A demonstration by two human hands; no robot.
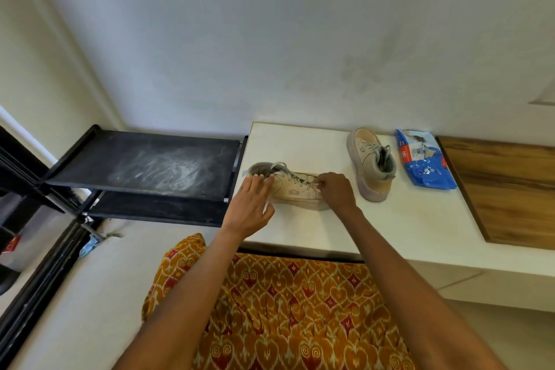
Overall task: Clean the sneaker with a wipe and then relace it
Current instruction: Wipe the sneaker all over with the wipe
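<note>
A beige sneaker (295, 191) lies on the white tabletop (300, 225) with its heel to the left and its grey laces (292, 175) partly threaded. My left hand (250, 204) rests on the heel end with straight fingers, steadying the shoe. Over the toe end, my right hand (336, 189) pinches the lace near the lowest eyelets. The second beige sneaker (372, 164) stands further back on the right. A blue wipes pack (423, 164) lies just right of that shoe.
A black shoe rack (144, 165) with a dusty top shelf stands left of the table. A wooden panel (507, 186) borders the tabletop on the right. A wall runs close behind. My patterned orange garment (285, 303) fills the foreground.
</note>
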